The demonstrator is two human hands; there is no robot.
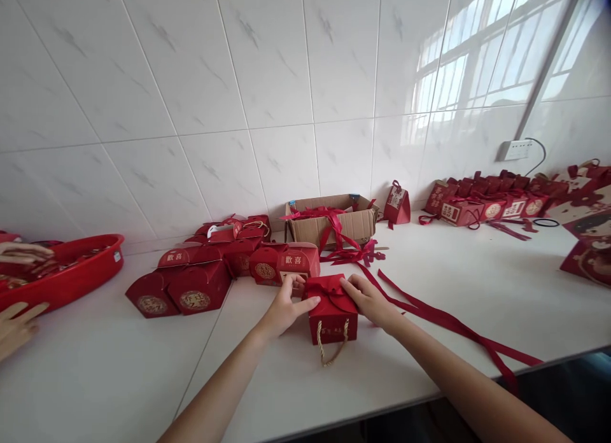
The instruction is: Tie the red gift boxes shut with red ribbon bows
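Observation:
A small red gift box (331,331) stands upright near the table's front edge, with a gold twisted cord handle (326,364) hanging down its near side. A red ribbon (333,290) lies tied across its top. My left hand (286,306) grips the box's left side, thumb on the top by the ribbon and fingers toward the far edge. On the other side, my right hand (368,300) holds the top right edge, its fingertips pressed close to the ribbon. Part of the ribbon is hidden under my fingers.
Several red gift boxes (198,290) stand left of centre. Behind is a cardboard box (329,230) with ribbons; long loose ribbons (443,319) trail right. More red boxes (494,207) line the wall. At left, another person's hands (16,331) are at a red basin (90,274).

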